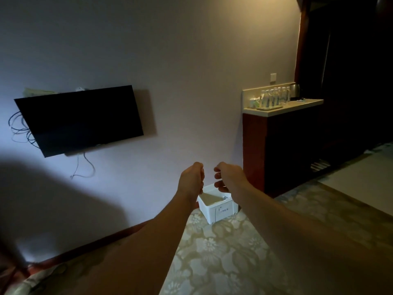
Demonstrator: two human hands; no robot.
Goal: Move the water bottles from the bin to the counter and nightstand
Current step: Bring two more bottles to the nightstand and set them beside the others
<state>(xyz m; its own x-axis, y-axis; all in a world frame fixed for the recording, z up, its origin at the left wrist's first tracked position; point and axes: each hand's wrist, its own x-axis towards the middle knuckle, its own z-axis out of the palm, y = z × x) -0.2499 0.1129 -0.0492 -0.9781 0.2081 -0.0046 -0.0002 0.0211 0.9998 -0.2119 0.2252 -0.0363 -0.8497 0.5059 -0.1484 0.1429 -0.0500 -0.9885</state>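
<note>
While both hands hovered over the white bin (217,206) on the floor, it lay straight below and ahead; right hand (228,177) and left hand (191,177) about equally near, fingers loosely curled, holding nothing. Bottles (274,99) stood on the table (297,105), far right; the bin's contents were unclear.

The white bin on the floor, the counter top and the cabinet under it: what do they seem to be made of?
The bin looks like moulded plastic: uniform matte white, thin walls, rounded rim. The counter top seems stone or a stone-look laminate: pale, smooth, with a raised back edge; the dim light leaves this open. The cabinet looks like reddish-brown wood or veneer with a smooth, low-sheen surface.
</note>
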